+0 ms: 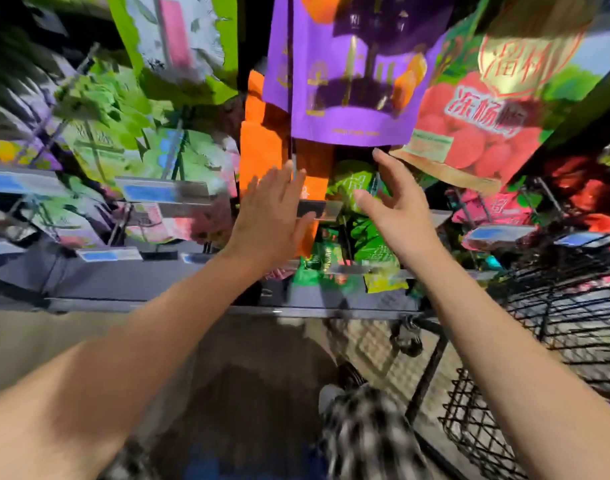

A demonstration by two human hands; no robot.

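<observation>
Both my hands reach toward a store rack of hanging snack bags. My left hand (272,206) is stretched flat, fingers straight, in front of the orange bags (262,154); whether it touches them I cannot tell. My right hand (390,199) is open with fingers spread, just below the purple bag (352,84) and in front of a green bag (352,181). Neither hand holds anything. The frame is blurred by motion.
A red berry bag (476,119) hangs at the upper right, green bags (99,133) at the left. Price-tag strips (158,192) stick out on hooks. A black wire shopping cart (556,327) stands at the right. The floor (54,341) lies below.
</observation>
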